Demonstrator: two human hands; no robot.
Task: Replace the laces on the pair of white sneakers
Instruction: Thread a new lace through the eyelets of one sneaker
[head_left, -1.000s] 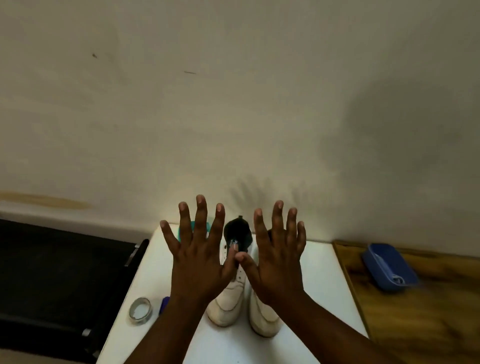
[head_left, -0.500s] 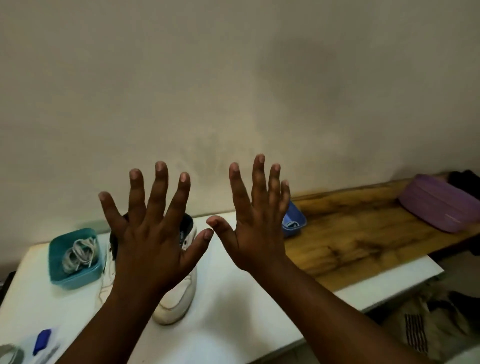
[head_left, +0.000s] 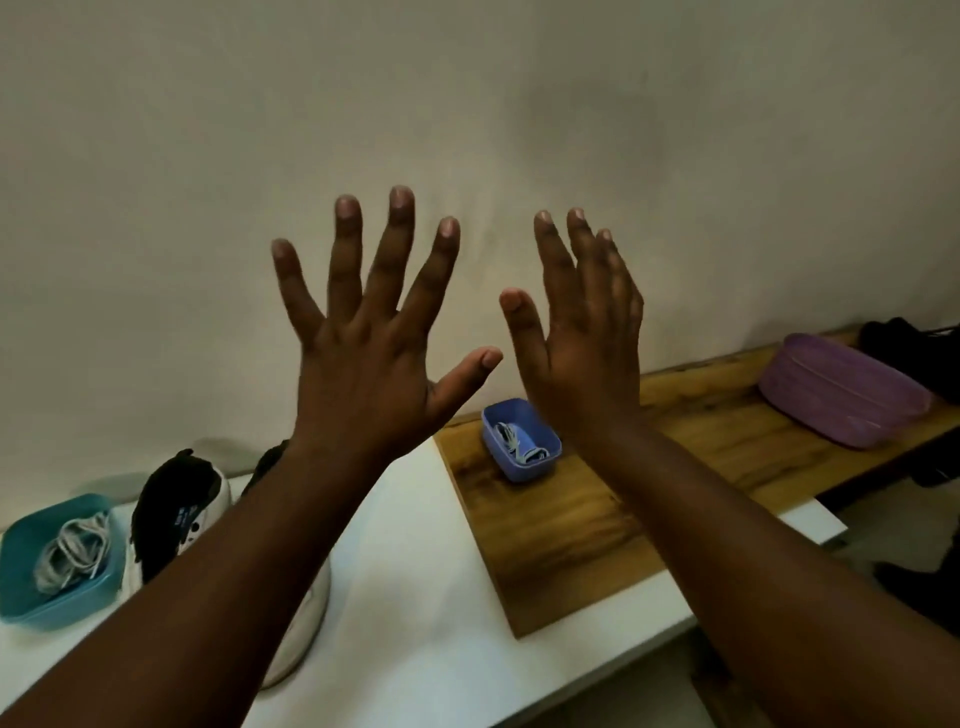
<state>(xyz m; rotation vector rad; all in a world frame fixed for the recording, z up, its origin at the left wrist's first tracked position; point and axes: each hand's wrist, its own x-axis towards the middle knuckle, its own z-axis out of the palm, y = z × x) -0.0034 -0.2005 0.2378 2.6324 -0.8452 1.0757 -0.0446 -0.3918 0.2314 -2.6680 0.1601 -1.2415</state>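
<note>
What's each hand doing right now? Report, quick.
Left hand: open, fingers spread wide, holding nothing, raised above the white sneakers.
Right hand: open, fingers straight and close together, holding nothing.

bare white table (head_left: 415, 597) between sneakers (head_left: 176, 519), board (head_left: 561, 545)

Left forearm (head_left: 223, 582) hides most of the white sneakers (head_left: 306, 618); right hand (head_left: 582, 353) fingers (head_left: 605, 244) motion-blurred; teal tray (head_left: 31, 603) cut by frame's left edge.
</note>
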